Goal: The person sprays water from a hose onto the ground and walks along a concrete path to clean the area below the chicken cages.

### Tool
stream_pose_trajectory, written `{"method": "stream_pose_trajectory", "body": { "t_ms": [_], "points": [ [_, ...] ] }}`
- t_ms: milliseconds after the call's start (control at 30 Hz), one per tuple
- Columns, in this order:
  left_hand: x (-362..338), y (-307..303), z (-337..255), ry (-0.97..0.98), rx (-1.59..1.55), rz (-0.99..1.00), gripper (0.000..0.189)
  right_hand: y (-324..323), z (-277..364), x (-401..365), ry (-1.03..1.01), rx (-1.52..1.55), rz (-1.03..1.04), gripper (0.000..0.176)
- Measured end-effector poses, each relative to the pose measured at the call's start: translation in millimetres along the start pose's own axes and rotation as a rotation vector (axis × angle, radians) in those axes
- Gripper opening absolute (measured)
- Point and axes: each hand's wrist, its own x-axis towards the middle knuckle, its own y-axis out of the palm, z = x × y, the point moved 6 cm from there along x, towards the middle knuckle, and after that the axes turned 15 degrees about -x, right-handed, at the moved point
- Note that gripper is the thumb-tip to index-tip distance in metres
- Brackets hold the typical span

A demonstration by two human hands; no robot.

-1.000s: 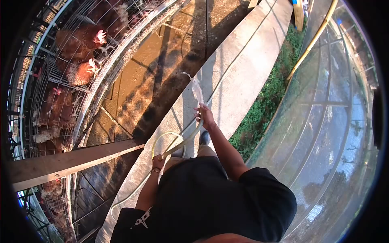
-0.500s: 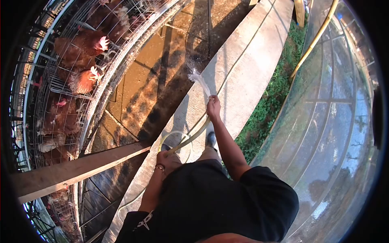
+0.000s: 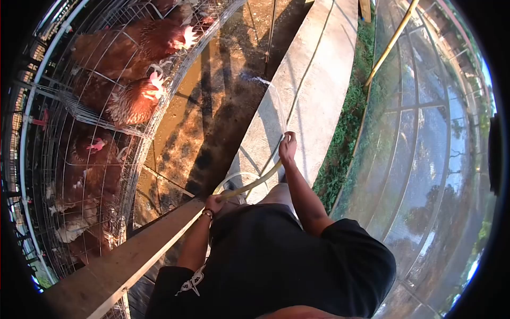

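A pale yellow-green hose [image 3: 254,184] runs across the front of my body. My right hand [image 3: 288,147] is closed around its end, over the walkway. Lower and to the left, my left hand [image 3: 214,203] grips the same hose, near a wooden beam. From the end by my right hand, a thin stream of water [image 3: 277,98] arcs forward and left toward the walkway's edge and the wet floor [image 3: 223,106]. The hose opening itself is hidden by my fingers.
Brown hens [image 3: 141,101] stand in wire cages [image 3: 79,114] on the left. A wooden beam [image 3: 127,260] slants up from the lower left. Along the concrete walkway [image 3: 319,69] lies more hose [image 3: 304,74]. Green plants [image 3: 348,114] and a translucent sheet wall [image 3: 404,165] border the right.
The view has shifted, bringing the cages and beam nearer. The water has gone from a broad white spray to a narrower stream. Both hands keep hold of the hose.
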Motion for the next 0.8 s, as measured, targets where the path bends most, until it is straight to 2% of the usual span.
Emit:
{"method": "stream_pose_trajectory", "body": {
  "t_ms": [133, 233, 367, 467, 500, 667, 733, 800],
  "points": [
    [-7.3, -40.3, -2.0, -0.011, -0.045, 0.011, 0.025, 15.0, 9.7, -34.0, 0.063, -0.041, -0.117, 0.02],
    [-13.0, -60.4, -5.8, -0.01, -0.038, 0.028, 0.026, 29.3, 5.6, -42.9, 0.115, -0.033, -0.083, 0.021],
    [-14.4, -77.0, -2.3, -0.018, 0.006, 0.061, 0.031, 29.3, 28.0, -60.4, -0.029, -0.211, -0.245, 0.019],
    [-15.5, -83.7, 9.2, 0.125, 0.039, -0.011, 0.03, 37.6, 36.7, -66.8, 0.019, 0.0, -0.124, 0.017],
    [-15.6, -85.3, 11.4, 0.097, 0.017, -0.018, 0.031, 42.7, 36.1, -66.4, 0.05, 0.091, -0.065, 0.017],
    [-12.5, -90.0, 24.8, 0.048, 0.018, -0.012, 0.033, 60.0, 39.1, -62.4, -0.114, -0.093, -0.186, 0.024],
    [-10.0, -92.0, 34.4, 0.096, 0.085, -0.007, 0.033, 55.8, 55.0, -72.2, -0.109, -0.137, -0.167, 0.027],
    [-11.4, -94.4, 43.1, 0.11, 0.126, -0.001, 0.032, 45.4, 78.9, -91.6, -0.043, -0.113, -0.063, 0.028]
  ]
}}
